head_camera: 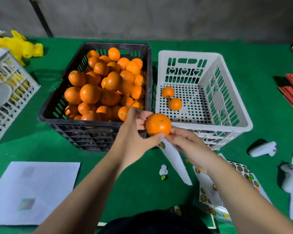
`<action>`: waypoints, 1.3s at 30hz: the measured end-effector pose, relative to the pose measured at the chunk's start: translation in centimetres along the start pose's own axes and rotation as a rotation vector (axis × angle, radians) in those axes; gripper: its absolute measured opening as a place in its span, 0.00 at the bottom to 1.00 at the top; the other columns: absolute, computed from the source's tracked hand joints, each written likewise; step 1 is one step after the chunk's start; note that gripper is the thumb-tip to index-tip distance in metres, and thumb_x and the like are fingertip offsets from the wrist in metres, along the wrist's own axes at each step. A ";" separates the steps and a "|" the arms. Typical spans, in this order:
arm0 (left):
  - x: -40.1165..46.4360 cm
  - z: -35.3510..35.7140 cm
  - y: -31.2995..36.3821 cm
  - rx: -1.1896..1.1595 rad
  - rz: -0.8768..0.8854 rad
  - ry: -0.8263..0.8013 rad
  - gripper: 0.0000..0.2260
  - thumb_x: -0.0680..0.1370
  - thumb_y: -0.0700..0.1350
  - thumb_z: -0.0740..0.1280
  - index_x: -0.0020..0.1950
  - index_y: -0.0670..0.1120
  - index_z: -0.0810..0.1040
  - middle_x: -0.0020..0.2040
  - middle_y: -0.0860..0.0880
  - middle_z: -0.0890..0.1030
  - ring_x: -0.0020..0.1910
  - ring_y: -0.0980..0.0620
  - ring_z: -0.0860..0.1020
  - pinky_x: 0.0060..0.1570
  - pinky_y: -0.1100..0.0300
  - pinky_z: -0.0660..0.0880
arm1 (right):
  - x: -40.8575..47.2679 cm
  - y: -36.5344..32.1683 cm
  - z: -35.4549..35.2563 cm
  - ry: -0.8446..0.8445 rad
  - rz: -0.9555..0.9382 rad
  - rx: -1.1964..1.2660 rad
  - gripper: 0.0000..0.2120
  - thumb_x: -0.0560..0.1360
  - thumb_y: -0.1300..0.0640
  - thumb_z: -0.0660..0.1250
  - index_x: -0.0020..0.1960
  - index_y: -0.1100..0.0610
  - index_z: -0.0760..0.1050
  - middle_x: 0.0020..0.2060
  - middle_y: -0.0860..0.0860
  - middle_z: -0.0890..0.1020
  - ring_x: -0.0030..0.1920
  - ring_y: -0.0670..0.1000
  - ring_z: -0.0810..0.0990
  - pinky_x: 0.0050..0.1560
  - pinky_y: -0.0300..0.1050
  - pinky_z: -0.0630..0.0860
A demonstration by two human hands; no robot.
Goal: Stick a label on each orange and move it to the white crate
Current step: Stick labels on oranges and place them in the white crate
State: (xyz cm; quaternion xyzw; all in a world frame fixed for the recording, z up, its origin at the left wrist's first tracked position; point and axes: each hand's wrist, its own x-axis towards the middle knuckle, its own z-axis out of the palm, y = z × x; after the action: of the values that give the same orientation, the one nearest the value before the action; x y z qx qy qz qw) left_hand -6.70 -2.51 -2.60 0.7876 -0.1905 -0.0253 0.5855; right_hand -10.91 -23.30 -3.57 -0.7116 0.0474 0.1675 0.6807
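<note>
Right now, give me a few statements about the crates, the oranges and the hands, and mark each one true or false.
1. The white crate holds two oranges. True.
2. The black crate is nearly empty. False: it is heaped with oranges.
3. The left hand holds the orange over the near corners of the crates. True.
4. The white crate stands left of the black one. False: it stands to its right.
5. The right hand touches the held orange from below. True.
6. The label sheets lie inside the white crate. False: they lie on the green table by the right forearm.
</note>
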 end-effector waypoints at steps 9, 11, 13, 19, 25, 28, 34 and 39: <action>-3.0 1.8 -1.6 0.171 0.020 -0.105 0.31 0.71 0.58 0.78 0.69 0.68 0.66 0.65 0.65 0.74 0.64 0.57 0.76 0.59 0.60 0.75 | -2.8 0.8 2.5 0.417 -0.221 -0.255 0.28 0.69 0.33 0.70 0.68 0.33 0.71 0.62 0.41 0.68 0.65 0.37 0.70 0.64 0.34 0.67; -3.3 1.9 -1.5 0.190 0.025 -0.142 0.35 0.72 0.55 0.76 0.74 0.70 0.63 0.66 0.66 0.72 0.66 0.56 0.74 0.62 0.58 0.74 | -3.2 0.4 2.8 0.474 -0.456 -0.393 0.22 0.75 0.43 0.72 0.67 0.41 0.74 0.60 0.46 0.69 0.65 0.43 0.71 0.63 0.32 0.67; -3.5 2.4 -1.1 0.144 0.018 -0.180 0.38 0.73 0.51 0.76 0.78 0.68 0.62 0.65 0.63 0.73 0.65 0.55 0.75 0.62 0.62 0.73 | -3.0 -0.1 2.9 0.459 -0.596 -0.517 0.19 0.77 0.54 0.74 0.68 0.50 0.78 0.60 0.50 0.72 0.65 0.46 0.74 0.64 0.34 0.69; -3.8 4.2 -0.5 -0.019 -0.019 -0.262 0.43 0.72 0.46 0.75 0.82 0.64 0.60 0.56 0.57 0.80 0.58 0.51 0.81 0.59 0.54 0.79 | -2.4 -0.2 3.0 0.513 -0.820 -0.780 0.14 0.78 0.67 0.74 0.62 0.60 0.84 0.55 0.57 0.80 0.57 0.54 0.80 0.55 0.47 0.79; -3.5 4.3 -1.6 -0.040 -0.102 -0.273 0.50 0.69 0.49 0.76 0.82 0.73 0.50 0.63 0.61 0.81 0.59 0.59 0.81 0.60 0.64 0.77 | -2.7 -0.6 2.9 0.484 -0.869 -0.869 0.05 0.77 0.67 0.73 0.52 0.64 0.85 0.49 0.59 0.84 0.48 0.62 0.83 0.43 0.57 0.80; -3.4 4.3 -1.9 -0.041 -0.102 -0.267 0.51 0.69 0.48 0.77 0.82 0.72 0.51 0.64 0.58 0.81 0.63 0.57 0.81 0.66 0.53 0.78 | -2.7 -1.3 2.9 0.435 -0.837 -0.875 0.02 0.77 0.68 0.72 0.49 0.66 0.83 0.48 0.59 0.83 0.47 0.63 0.83 0.41 0.58 0.80; -3.5 4.2 -1.6 -0.038 -0.106 -0.246 0.54 0.68 0.54 0.78 0.83 0.70 0.46 0.67 0.61 0.77 0.65 0.55 0.79 0.68 0.52 0.77 | -2.3 -1.6 2.7 0.372 -0.661 -0.748 0.06 0.77 0.67 0.74 0.54 0.63 0.83 0.48 0.55 0.82 0.47 0.57 0.82 0.46 0.57 0.79; -3.4 3.9 -0.6 -0.007 -0.050 -0.256 0.56 0.68 0.53 0.77 0.82 0.71 0.39 0.67 0.61 0.75 0.69 0.58 0.76 0.68 0.56 0.73 | -2.4 -1.8 3.2 0.391 -0.480 -0.455 0.12 0.75 0.64 0.77 0.57 0.56 0.83 0.48 0.46 0.84 0.51 0.47 0.83 0.56 0.49 0.80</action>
State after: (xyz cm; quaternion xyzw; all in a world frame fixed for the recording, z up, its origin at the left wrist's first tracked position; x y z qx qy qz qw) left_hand -10.70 -4.74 -5.03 0.7803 -0.2440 -0.1411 0.5583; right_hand -13.17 -20.42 -1.15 -0.8537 -0.0301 -0.1293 0.5035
